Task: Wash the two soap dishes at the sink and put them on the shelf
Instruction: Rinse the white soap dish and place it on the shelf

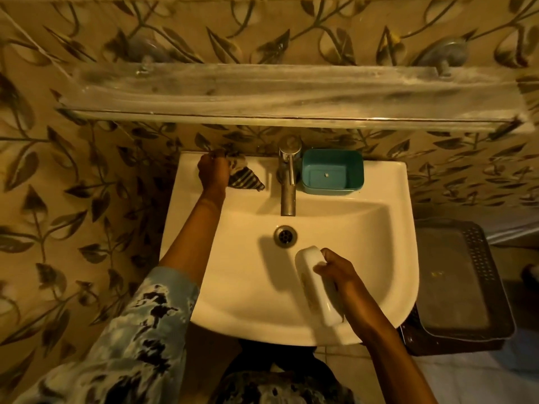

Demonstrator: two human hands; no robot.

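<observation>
A white washbasin is seen from above, set against a leaf-patterned wall. At the lower left, a blue, white and black patterned sleeve is seen, with the bare forearm reaching to the basin's back left corner. There the left hand is curled round a dark striped cloth, which is bunched on the flat ledge close to the wall edge. A clear strip of ledge is left between the cloth and the chrome tap, whose spout is pointed down over the bowl. The round drain lies below the spout, with open bowl all round it.

Just right of the tap, a teal soap dish is set upright on the back ledge, touching or nearly touching the tap base. A white soap dish is held tilted on its long edge over the front right of the bowl, gripped by the right hand with fingers wrapped round its far side.

Above the basin, a streaked glass shelf is fixed across the wall, its front edge overhanging the tap. A dark perforated basket is placed beside the basin's right rim.
</observation>
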